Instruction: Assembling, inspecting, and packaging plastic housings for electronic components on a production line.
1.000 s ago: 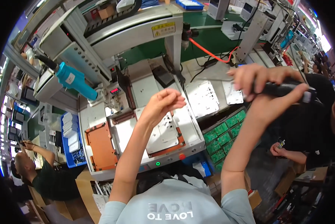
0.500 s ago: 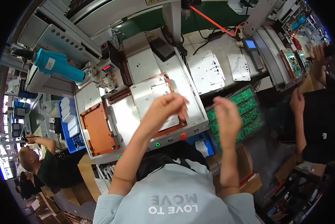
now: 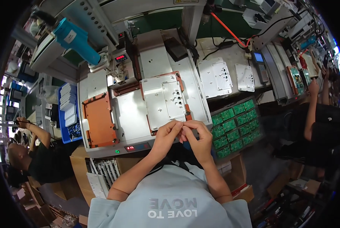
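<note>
Left hand (image 3: 166, 136) and right hand (image 3: 199, 137) meet fingertip to fingertip, pinched on something too small to tell, over the near edge of the grey metal plate in its orange frame (image 3: 163, 100). Right of them, one tray of green circuit boards (image 3: 235, 126). Left, one empty orange fixture (image 3: 98, 120).
</note>
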